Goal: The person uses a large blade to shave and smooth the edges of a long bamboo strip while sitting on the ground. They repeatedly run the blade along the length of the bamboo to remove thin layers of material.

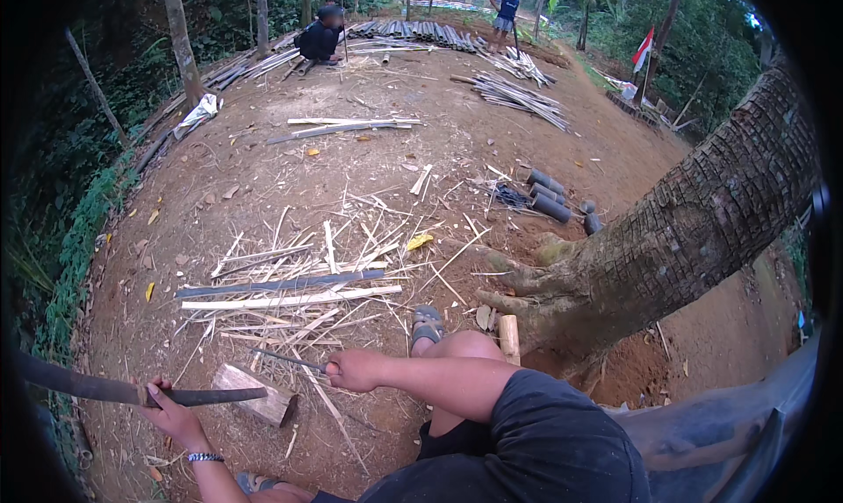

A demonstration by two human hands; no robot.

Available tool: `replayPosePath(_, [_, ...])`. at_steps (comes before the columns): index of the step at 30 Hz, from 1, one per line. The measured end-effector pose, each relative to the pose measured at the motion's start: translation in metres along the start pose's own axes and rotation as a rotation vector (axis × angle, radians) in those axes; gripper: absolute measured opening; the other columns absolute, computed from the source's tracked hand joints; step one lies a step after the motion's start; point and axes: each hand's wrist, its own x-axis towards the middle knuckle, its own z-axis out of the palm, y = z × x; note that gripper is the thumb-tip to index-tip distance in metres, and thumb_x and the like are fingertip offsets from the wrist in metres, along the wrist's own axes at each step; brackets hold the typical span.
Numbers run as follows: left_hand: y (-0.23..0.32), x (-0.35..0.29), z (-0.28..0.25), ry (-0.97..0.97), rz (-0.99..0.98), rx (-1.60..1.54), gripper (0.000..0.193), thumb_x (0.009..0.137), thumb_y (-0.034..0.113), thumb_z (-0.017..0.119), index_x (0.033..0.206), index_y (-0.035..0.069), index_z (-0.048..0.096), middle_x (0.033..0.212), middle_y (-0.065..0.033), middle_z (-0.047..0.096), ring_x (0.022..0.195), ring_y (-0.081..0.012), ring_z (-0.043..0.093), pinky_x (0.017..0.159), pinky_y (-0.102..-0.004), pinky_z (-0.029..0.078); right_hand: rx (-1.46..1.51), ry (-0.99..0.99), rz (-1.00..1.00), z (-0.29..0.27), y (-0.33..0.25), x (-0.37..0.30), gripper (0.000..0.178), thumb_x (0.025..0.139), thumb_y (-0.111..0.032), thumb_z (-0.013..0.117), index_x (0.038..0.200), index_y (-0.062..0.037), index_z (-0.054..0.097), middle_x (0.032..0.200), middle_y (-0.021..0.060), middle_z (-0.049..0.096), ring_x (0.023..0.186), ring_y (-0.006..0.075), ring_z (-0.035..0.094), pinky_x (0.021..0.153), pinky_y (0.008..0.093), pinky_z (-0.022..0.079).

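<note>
My left hand [174, 419] is closed around a long dark bamboo strip [83, 384], which runs from the left rim to just above a wooden block [279, 406]. A node shows on the strip beside my fingers. In my right hand [356, 370] is a knife, gripped by its handle; the thin blade [285, 358] points left over the shavings, apart from the strip. My fist hides most of the handle. Split bamboo strips, one dark [281, 285] and one pale [290, 299], lie on the littered ground beyond my hands.
A thick leaning tree trunk [676, 222] with spreading roots stands at right, a short pale wood piece [509, 338] beside it. Dark bamboo sections [551, 207] lie beyond. A crouching person [320, 39] and a standing person [507, 11] are far off near bamboo piles [522, 99].
</note>
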Motion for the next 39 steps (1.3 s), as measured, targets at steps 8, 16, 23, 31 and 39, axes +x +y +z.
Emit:
replayPosePath(8, [0.003,-0.001,0.001,0.026,-0.007,0.036,0.049,0.099,0.026,0.049,0.138,0.000,0.032,0.098,-0.0076,0.054,0.084,-0.0142,0.050,0.083,-0.0289,0.043,-0.287,-0.276,-0.010,-0.009,-0.004,-0.004,0.035,0.086,-0.036,0.054,0.097,-0.0040,0.065,0.092,0.0193,0.066,0.090,0.0360,0.064,0.078,0.0476,0.049])
replayPosePath(16, [0.002,0.001,-0.001,0.030,0.014,0.044,0.048,0.099,0.024,0.049,0.138,0.002,0.032,0.097,-0.0075,0.055,0.084,-0.0134,0.051,0.082,-0.0282,0.045,-0.455,-0.809,-0.043,0.008,-0.004,-0.016,0.032,0.083,-0.025,0.054,0.094,0.0017,0.069,0.081,0.0182,0.069,0.074,0.0312,0.067,0.068,0.0436,0.052])
replayPosePath(23, [0.000,0.000,0.001,0.027,0.037,0.054,0.048,0.099,0.024,0.049,0.139,0.002,0.033,0.096,-0.0072,0.056,0.084,-0.0127,0.052,0.081,-0.0276,0.045,-0.501,-0.694,-0.162,0.036,0.026,0.008,0.029,0.082,-0.023,0.054,0.098,-0.0031,0.068,0.090,0.0186,0.068,0.083,0.0348,0.066,0.072,0.0470,0.052])
replayPosePath(31, [0.002,0.002,-0.004,0.020,0.026,0.061,0.047,0.099,0.023,0.048,0.138,0.001,0.032,0.097,-0.0086,0.054,0.083,-0.0149,0.050,0.081,-0.0293,0.044,-0.517,-0.733,-0.111,0.014,0.005,0.000,0.029,0.082,-0.022,0.054,0.097,-0.0012,0.068,0.088,0.0189,0.068,0.083,0.0353,0.066,0.071,0.0471,0.052])
replayPosePath(39, [-0.003,0.002,-0.002,0.026,0.019,0.024,0.049,0.099,0.023,0.048,0.140,0.003,0.032,0.098,-0.0068,0.055,0.083,-0.0120,0.052,0.080,-0.0263,0.045,-0.542,-0.779,-0.151,0.025,0.011,-0.002,0.027,0.082,-0.020,0.053,0.094,-0.0002,0.069,0.087,0.0190,0.069,0.082,0.0352,0.066,0.070,0.0466,0.052])
